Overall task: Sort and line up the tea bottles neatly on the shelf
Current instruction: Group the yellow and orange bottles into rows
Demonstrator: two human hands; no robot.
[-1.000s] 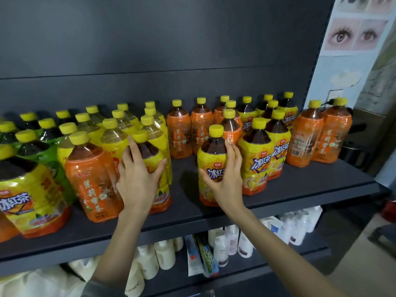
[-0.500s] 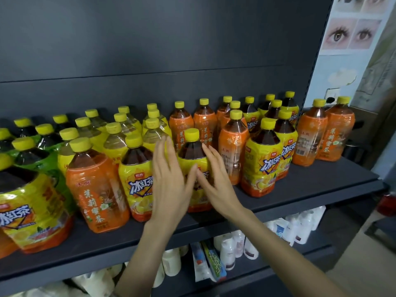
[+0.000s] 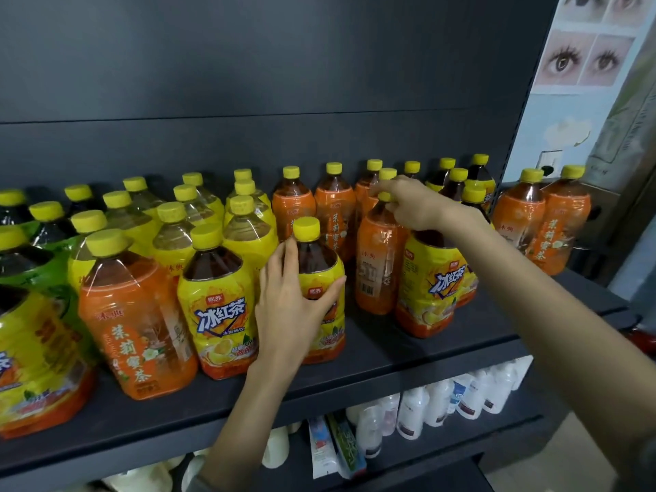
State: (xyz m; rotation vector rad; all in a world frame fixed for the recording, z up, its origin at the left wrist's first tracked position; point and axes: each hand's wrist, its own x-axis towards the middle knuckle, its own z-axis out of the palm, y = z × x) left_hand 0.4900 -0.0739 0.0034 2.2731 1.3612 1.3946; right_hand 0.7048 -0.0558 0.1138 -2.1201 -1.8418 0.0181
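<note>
Left hand (image 3: 294,307) fingers wrapped round yellow-label iced tea bottle (image 3: 316,257); right hand (image 3: 415,207) fingers pinching the cap (image 3: 385,197) of orange-label tea bottle (image 3: 376,271); both upright on shelf (image 3: 383,346).

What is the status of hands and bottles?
Left hand grips yellow-labelled plastic tea bottle. Right hand pinches cap of orange-labelled plastic tea bottle. Neighbouring bottles stand close.
</note>
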